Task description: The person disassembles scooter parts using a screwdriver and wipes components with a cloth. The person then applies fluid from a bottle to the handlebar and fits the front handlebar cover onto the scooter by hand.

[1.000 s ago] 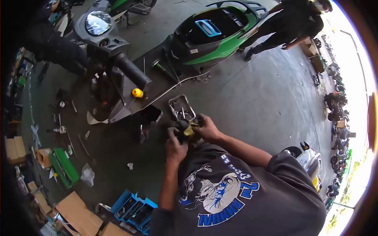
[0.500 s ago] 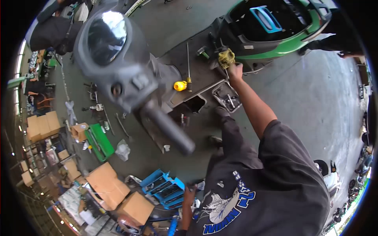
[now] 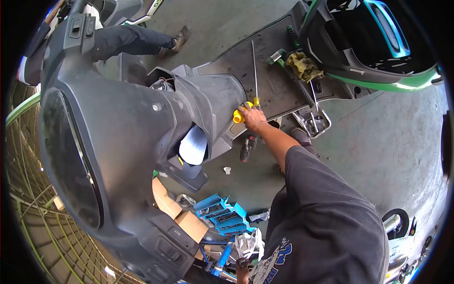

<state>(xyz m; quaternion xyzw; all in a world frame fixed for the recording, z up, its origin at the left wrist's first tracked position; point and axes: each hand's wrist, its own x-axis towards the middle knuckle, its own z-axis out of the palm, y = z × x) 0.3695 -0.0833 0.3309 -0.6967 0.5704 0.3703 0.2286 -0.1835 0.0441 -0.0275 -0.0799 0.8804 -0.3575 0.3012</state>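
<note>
Right hand (image 3: 252,117) has moved from dirty yellow cloth (image 3: 305,67); its fingers curl around yellow plastic bottle (image 3: 237,116), beside yellow-handled long screwdriver (image 3: 257,101)

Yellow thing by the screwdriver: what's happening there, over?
Right hand on the yellow thing, fingers over it. Left hand low in view, grip unclear. Screwdriver close alongside; nothing visibly blocking.

Lit fairly brightly, palest with glare along the right edge of the floor (image 3: 402,137); curved by fisheye distortion, black-cornered, mostly sharp.
</note>
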